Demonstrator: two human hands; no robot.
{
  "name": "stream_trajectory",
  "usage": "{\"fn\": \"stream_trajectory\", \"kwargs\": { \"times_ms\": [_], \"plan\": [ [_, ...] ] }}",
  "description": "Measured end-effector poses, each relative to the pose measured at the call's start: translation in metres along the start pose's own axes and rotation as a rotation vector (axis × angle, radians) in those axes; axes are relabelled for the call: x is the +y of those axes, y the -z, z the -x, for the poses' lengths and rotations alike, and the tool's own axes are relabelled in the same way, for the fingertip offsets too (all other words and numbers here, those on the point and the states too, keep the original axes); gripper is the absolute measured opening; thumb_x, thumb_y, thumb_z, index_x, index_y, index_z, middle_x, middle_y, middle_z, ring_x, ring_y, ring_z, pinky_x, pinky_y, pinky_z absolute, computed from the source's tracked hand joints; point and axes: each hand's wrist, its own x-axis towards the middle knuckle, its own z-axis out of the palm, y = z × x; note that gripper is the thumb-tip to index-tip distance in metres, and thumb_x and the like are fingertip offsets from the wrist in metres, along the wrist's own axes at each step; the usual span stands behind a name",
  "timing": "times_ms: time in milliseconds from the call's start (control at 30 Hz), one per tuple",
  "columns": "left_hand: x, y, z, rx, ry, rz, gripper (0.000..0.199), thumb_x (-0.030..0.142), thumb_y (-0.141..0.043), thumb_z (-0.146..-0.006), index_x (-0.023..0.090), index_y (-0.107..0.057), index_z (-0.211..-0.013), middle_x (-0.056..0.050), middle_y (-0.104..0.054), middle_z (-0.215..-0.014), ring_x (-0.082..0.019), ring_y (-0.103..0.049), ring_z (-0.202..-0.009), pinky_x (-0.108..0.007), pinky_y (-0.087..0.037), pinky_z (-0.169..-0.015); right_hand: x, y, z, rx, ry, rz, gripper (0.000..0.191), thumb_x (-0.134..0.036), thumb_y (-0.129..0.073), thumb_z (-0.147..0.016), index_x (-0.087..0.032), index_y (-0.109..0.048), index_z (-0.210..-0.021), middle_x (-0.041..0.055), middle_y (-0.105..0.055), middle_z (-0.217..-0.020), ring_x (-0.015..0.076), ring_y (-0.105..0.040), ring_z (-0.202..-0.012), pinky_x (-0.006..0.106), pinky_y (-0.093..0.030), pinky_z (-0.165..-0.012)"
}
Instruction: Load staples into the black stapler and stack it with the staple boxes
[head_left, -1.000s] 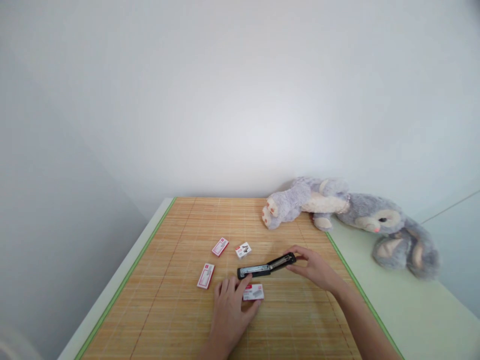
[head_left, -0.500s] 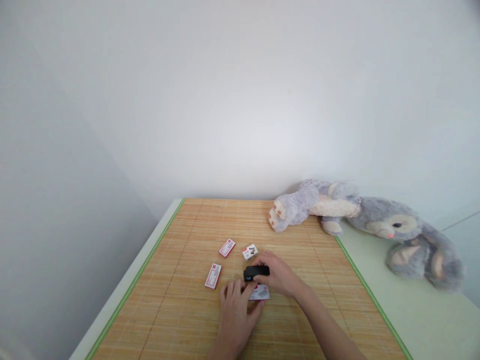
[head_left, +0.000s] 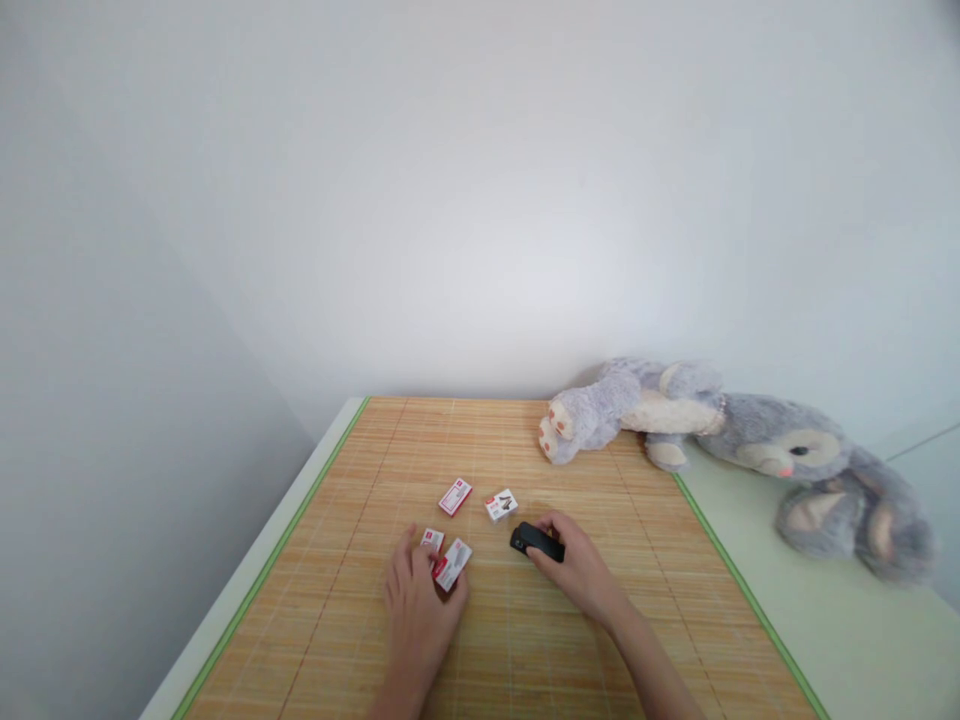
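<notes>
There are four boxes (head_left: 455, 497), one stapler (head_left: 541, 542), one toy (head_left: 675, 412).

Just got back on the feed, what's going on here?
A person has both hands over a bamboo mat. The right hand holds a closed black stapler. The left hand has a small red and white box at its fingertips, right by another such box that it partly hides. Farther back on the mat lie two more small boxes, one red-edged and one mostly white. A grey plush rabbit lies on its side by the wall.
</notes>
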Motion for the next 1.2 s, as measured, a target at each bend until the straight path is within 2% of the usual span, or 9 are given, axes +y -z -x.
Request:
{"fn": "stream_trajectory", "kwargs": {
  "times_ms": [167,300,533,733,900,1000,1067,1133,1200],
  "plan": [
    [-0.014,-0.010,-0.016,-0.102,-0.051,0.202,0.066,0.029,-0.061,-0.089,0.023,-0.037,-0.149,-0.013,-0.040,-0.161,-0.031,-0.042,-0.148,-0.056,-0.039,-0.121,0.004,-0.012,-0.006,0.089,0.038,0.019,0.036,-0.030,-0.062,-0.090,-0.025,-0.065,-0.126,0.0075,-0.069,-0.122,0.0254,-0.063,-0.112,0.042,-0.049,-0.101],
    [-0.011,-0.013,-0.031,-0.165,-0.116,0.243,0.082,0.021,-0.060,-0.089,0.027,-0.024,-0.162,-0.011,-0.040,-0.163,-0.030,-0.042,-0.149,-0.057,-0.037,-0.123,0.005,-0.020,-0.028,0.087,0.089,0.016,0.053,-0.028,-0.061,-0.090,-0.024,-0.057,-0.143,0.0104,-0.062,-0.142,0.0274,-0.055,-0.133,0.048,-0.038,-0.117],
    [-0.005,-0.017,-0.037,-0.193,-0.181,0.241,0.086,0.016,-0.059,-0.086,0.026,-0.025,-0.164,-0.009,-0.045,-0.161,-0.028,-0.046,-0.147,-0.052,-0.038,-0.123,-0.012,-0.033,-0.072,-0.071,0.197,-0.027,0.050,-0.023,-0.071,-0.083,-0.028,-0.068,-0.133,0.0050,-0.072,-0.131,0.0265,-0.064,-0.122,0.044,-0.045,-0.110],
    [-0.006,-0.017,-0.035,-0.173,-0.191,0.194,0.080,0.017,-0.056,-0.089,0.025,-0.026,-0.163,-0.010,-0.046,-0.162,-0.028,-0.045,-0.148,-0.052,-0.038,-0.123,-0.033,-0.057,-0.084,-0.116,0.222,-0.044,0.044,-0.023,-0.074,-0.080,-0.029,-0.072,-0.124,0.0033,-0.076,-0.121,0.0272,-0.064,-0.115,0.042,-0.047,-0.105],
    [-0.005,-0.018,-0.031,-0.148,-0.228,0.065,0.074,0.022,-0.055,-0.094,0.033,-0.030,-0.163,-0.006,-0.037,-0.167,-0.032,-0.037,-0.152,-0.057,-0.035,-0.123,-0.035,-0.078,-0.076,-0.009,0.127,-0.076,0.043,-0.029,-0.073,-0.083,-0.028,-0.069,-0.126,0.0052,-0.071,-0.126,0.0276,-0.061,-0.120,0.043,-0.045,-0.110],
    [-0.002,-0.018,-0.029,-0.131,-0.207,0.024,0.071,0.025,-0.054,-0.096,0.035,-0.030,-0.163,-0.006,-0.036,-0.168,-0.034,-0.037,-0.151,-0.059,-0.035,-0.121,-0.030,-0.087,-0.060,0.154,-0.019,-0.092,0.042,-0.040,-0.062,-0.094,-0.021,-0.061,-0.131,0.0133,-0.064,-0.131,0.0305,-0.057,-0.123,0.048,-0.043,-0.112],
    [-0.001,-0.018,-0.028,-0.121,-0.205,0.018,0.069,0.026,-0.053,-0.098,0.035,-0.030,-0.163,-0.005,-0.036,-0.167,-0.034,-0.036,-0.151,-0.058,-0.034,-0.122,-0.027,-0.088,-0.044,0.221,-0.108,-0.113,0.045,-0.045,-0.050,-0.101,-0.018,-0.054,-0.136,0.0166,-0.061,-0.129,0.0305,-0.059,-0.117,0.048,-0.047,-0.107],
    [-0.001,-0.019,-0.028,-0.114,-0.202,0.019,0.066,0.029,-0.051,-0.100,0.035,-0.031,-0.162,-0.005,-0.036,-0.167,-0.033,-0.035,-0.151,-0.057,-0.033,-0.122,-0.024,-0.086,-0.024,0.225,-0.153,-0.140,0.045,-0.048,-0.045,-0.102,-0.018,-0.054,-0.135,0.0156,-0.062,-0.122,0.0289,-0.062,-0.108,0.045,-0.053,-0.099],
    [-0.001,-0.020,-0.028,-0.112,-0.193,0.016,0.063,0.031,-0.049,-0.102,0.035,-0.032,-0.162,-0.005,-0.036,-0.167,-0.032,-0.034,-0.152,-0.057,-0.032,-0.123,-0.024,-0.081,-0.004,0.166,-0.143,-0.154,0.042,-0.046,-0.055,-0.097,-0.020,-0.059,-0.130,0.0121,-0.064,-0.116,0.0277,-0.064,-0.103,0.042,-0.055,-0.095]
  ]
}}
